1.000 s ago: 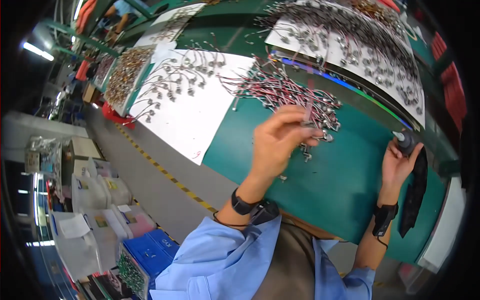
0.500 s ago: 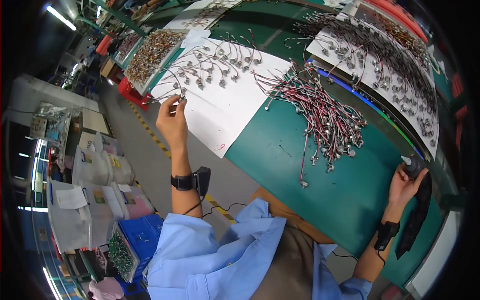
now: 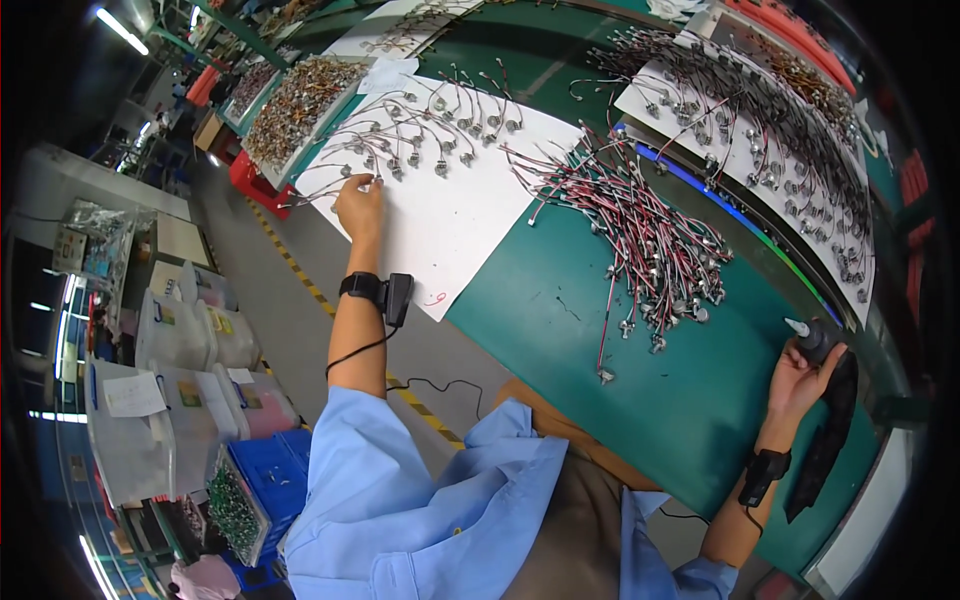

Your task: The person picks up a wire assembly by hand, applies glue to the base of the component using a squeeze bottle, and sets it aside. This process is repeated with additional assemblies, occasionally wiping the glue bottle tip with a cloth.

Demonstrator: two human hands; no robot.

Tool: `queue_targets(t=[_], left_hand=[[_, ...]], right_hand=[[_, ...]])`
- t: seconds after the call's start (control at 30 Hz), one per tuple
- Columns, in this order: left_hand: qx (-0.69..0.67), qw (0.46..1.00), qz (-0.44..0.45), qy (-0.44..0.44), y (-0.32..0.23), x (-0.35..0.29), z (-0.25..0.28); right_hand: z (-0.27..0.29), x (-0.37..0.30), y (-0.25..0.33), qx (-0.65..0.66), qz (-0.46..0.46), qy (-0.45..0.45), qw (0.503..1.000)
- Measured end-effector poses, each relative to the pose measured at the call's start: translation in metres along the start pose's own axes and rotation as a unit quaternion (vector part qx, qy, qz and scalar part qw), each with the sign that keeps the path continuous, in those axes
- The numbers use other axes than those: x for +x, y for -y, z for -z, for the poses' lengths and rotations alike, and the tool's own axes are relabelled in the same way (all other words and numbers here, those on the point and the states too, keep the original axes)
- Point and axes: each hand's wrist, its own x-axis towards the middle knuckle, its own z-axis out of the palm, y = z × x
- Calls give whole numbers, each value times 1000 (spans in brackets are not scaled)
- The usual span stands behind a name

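Note:
My left hand (image 3: 360, 208) is at the left edge of a white paper sheet (image 3: 440, 230), fingertips pinched on a small metal component with thin wire leads. The fingers partly hide the part. Similar wired components (image 3: 441, 168) lie spread over the upper half of the sheet. At the right side of the green tabletop (image 3: 570, 310), my right hand (image 3: 795, 382) is wrapped round a dark squeeze bottle (image 3: 820, 340), its pale pointed nozzle tipped up to the left. Between the hands sits a heap of red-and-black wired components (image 3: 650, 235).
A second sheet (image 3: 745, 150) at the upper right bears many dark-wired components, beside a blue-green strip (image 3: 735, 205). A tray of orange-wired parts (image 3: 300, 110) stands at the far left. A black cloth-like strip (image 3: 825, 440) lies by my right forearm. Clear bins (image 3: 130, 440) stand at the left.
My left hand has lowered the wired component from above the sheet to its left edge, near the other parts. My right hand stays in place with the bottle, whose nozzle has shifted slightly left.

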Motion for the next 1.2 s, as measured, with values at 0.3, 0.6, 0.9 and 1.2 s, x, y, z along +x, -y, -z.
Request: queue_targets(t=[0.3, 0.6, 0.9, 1.2], left_hand=[[37, 999, -23, -19, 10, -8, -8], [-139, 972, -161, 100, -95, -87, 41], [-122, 860, -219, 444, -182, -254, 87], [-360, 833, -33, 418, -176, -273, 73]], right_hand=[[1, -2, 2, -7, -2, 5, 1000], [2, 2, 3, 24, -20, 57, 998], [-3, 3, 3, 38, -24, 37, 998], [-11, -7, 3, 29, -34, 24, 999]])
